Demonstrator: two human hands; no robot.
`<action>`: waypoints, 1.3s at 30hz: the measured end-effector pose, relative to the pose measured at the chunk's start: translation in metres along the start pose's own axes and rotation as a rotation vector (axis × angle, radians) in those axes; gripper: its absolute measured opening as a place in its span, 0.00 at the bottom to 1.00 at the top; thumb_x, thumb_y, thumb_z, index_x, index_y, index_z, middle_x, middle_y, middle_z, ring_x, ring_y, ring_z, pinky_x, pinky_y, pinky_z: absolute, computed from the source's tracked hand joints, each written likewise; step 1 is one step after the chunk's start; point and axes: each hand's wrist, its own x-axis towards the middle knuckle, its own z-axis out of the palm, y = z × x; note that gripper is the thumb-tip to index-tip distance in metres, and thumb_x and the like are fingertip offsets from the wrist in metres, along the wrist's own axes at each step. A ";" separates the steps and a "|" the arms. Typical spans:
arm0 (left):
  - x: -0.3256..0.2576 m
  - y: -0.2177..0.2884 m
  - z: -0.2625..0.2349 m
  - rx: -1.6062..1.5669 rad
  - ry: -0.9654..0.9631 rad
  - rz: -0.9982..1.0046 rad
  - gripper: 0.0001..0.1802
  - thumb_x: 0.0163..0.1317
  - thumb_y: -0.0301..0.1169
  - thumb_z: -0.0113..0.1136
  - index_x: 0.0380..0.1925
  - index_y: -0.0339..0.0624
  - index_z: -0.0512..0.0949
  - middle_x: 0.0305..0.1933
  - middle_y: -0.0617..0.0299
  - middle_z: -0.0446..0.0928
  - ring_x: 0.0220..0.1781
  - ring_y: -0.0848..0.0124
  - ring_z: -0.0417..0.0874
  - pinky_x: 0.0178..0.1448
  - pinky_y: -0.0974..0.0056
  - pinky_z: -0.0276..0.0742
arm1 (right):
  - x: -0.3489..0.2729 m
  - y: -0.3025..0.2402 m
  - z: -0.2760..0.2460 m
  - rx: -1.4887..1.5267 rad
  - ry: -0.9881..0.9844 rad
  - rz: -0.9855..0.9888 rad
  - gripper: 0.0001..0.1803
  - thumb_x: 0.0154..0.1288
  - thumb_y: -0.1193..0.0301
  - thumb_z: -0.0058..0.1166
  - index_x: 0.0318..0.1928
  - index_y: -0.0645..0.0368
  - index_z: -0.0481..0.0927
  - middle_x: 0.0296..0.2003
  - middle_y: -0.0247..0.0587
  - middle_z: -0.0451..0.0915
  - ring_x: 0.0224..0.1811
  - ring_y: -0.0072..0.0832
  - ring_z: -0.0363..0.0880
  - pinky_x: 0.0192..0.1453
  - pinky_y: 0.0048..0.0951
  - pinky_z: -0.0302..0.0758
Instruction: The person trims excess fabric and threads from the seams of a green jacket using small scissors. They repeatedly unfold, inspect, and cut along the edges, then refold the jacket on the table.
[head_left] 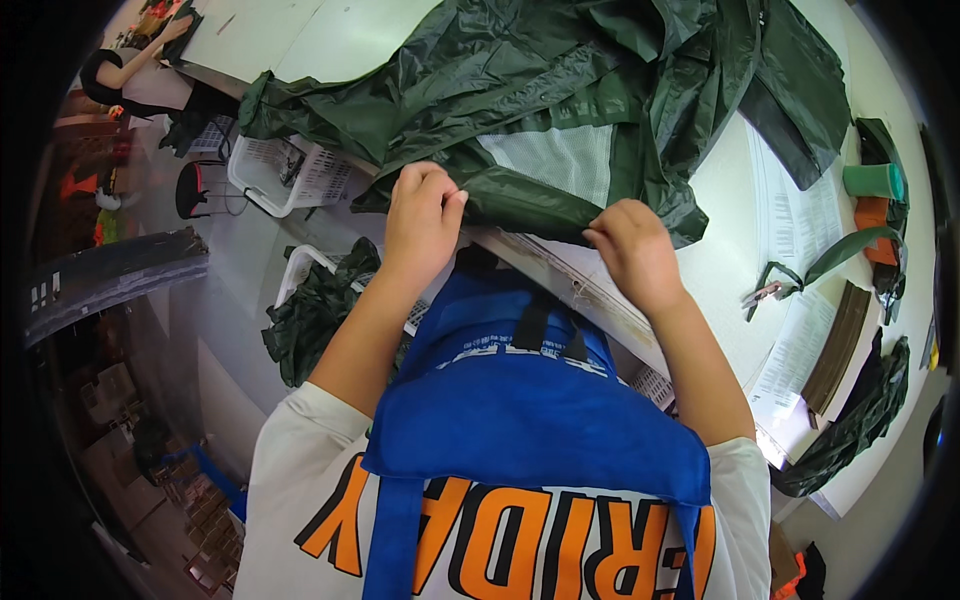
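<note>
A dark green rain jacket (450, 90) of thin shiny fabric lies spread over the white table, its lower hem along the near edge. A pale mesh lining panel (560, 155) shows in its middle. My left hand (424, 210) is closed, pinching the hem toward its left part. Farther right along the same hem, my right hand (636, 250) pinches the fabric between thumb and fingers. Between the two hands the hem runs as a folded band. Both hands are at the table's front edge.
Printed sheets (790, 370), small snips (768, 290) on a green strap and a green thread spool (872, 181) lie at right. White baskets (262, 175) stand below left, one with dark green fabric (318, 315). Another person (140, 80) works at far left.
</note>
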 end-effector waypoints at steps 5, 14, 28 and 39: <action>0.028 0.014 -0.022 -0.130 -0.102 0.235 0.15 0.52 0.27 0.63 0.41 0.39 0.75 0.56 0.52 0.74 0.59 0.55 0.72 0.62 0.56 0.65 | 0.003 0.001 -0.026 0.319 -0.045 0.341 0.06 0.54 0.78 0.61 0.30 0.64 0.76 0.26 0.41 0.73 0.28 0.31 0.73 0.32 0.29 0.70; 0.065 0.019 -0.026 -0.445 -0.748 -0.067 0.13 0.54 0.21 0.47 0.38 0.34 0.76 0.33 0.62 0.77 0.38 0.76 0.75 0.46 0.69 0.70 | -0.066 0.093 -0.059 0.001 0.563 0.741 0.10 0.62 0.72 0.55 0.43 0.61 0.78 0.37 0.41 0.79 0.38 0.30 0.76 0.45 0.29 0.72; 0.104 0.038 -0.032 -0.974 -0.884 -0.369 0.05 0.64 0.29 0.57 0.34 0.38 0.74 0.32 0.70 0.74 0.35 0.83 0.71 0.42 0.74 0.68 | -0.218 0.183 -0.115 -0.804 0.370 1.438 0.27 0.51 0.57 0.57 0.47 0.66 0.77 0.44 0.56 0.79 0.48 0.47 0.79 0.54 0.38 0.73; 0.112 0.043 -0.041 -1.035 -0.879 -0.278 0.09 0.62 0.30 0.61 0.27 0.41 0.72 0.26 0.75 0.65 0.29 0.84 0.60 0.34 0.74 0.57 | -0.166 0.052 -0.130 0.920 1.282 0.809 0.14 0.64 0.85 0.48 0.50 0.64 0.71 0.41 0.44 0.79 0.38 0.30 0.81 0.40 0.21 0.81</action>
